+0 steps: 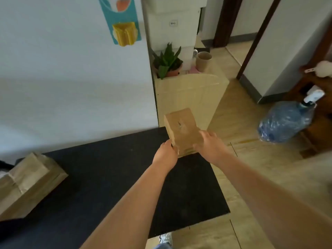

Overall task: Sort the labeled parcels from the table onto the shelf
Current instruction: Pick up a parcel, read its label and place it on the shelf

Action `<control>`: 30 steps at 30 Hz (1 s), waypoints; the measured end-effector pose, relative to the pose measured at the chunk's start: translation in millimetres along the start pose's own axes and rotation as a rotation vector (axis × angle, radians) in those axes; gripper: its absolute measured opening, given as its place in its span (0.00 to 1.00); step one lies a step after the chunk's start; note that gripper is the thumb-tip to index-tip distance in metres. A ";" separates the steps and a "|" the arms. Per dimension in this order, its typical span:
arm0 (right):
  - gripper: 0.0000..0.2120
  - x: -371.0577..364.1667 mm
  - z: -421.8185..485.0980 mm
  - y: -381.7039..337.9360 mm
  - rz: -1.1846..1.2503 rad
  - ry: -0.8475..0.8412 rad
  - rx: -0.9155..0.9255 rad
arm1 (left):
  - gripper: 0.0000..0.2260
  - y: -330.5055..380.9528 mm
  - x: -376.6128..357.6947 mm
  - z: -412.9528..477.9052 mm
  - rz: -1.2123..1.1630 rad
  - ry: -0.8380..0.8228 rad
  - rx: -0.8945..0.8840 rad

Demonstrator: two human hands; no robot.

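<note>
Hands are gripping one brown parcel over the desk's far right corner, left hand and right hand closed on it, while another parcel is waiting near left, shelf unseen.

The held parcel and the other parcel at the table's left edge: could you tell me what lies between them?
In the head view, only bare black table top lies between the held parcel and the other parcel.
</note>
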State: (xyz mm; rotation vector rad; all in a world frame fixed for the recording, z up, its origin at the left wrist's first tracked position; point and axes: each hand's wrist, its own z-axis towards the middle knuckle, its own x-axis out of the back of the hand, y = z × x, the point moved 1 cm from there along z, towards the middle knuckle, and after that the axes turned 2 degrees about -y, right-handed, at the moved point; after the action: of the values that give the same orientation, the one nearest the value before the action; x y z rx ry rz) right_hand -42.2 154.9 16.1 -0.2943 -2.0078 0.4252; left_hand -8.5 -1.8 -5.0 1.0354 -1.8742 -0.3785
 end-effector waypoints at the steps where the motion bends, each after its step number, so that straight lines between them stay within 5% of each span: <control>1: 0.33 -1.2 9.1 -2.0 0.014 0.007 -0.015 | 0.19 0.9 1.4 12.0 -0.022 -0.008 0.017; 14: 0.40 -31.6 52.4 10.4 0.149 0.026 -0.271 | 0.20 -12.3 -20.9 39.4 -0.314 -0.129 0.124; 22: 0.38 -51.9 27.6 3.5 0.444 -0.076 -0.218 | 0.10 -49.2 -7.0 0.6 -0.683 0.046 0.143; 30: 0.27 -76.3 2.3 -30.6 0.642 -0.365 -0.102 | 0.19 -85.8 29.3 -31.5 -0.581 0.270 0.125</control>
State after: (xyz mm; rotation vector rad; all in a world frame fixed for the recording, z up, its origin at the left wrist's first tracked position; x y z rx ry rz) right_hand -10.5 97.5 -33.5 -0.9982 -2.2635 0.8225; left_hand 54.7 -71.2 -25.4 1.6305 -1.3475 -0.4303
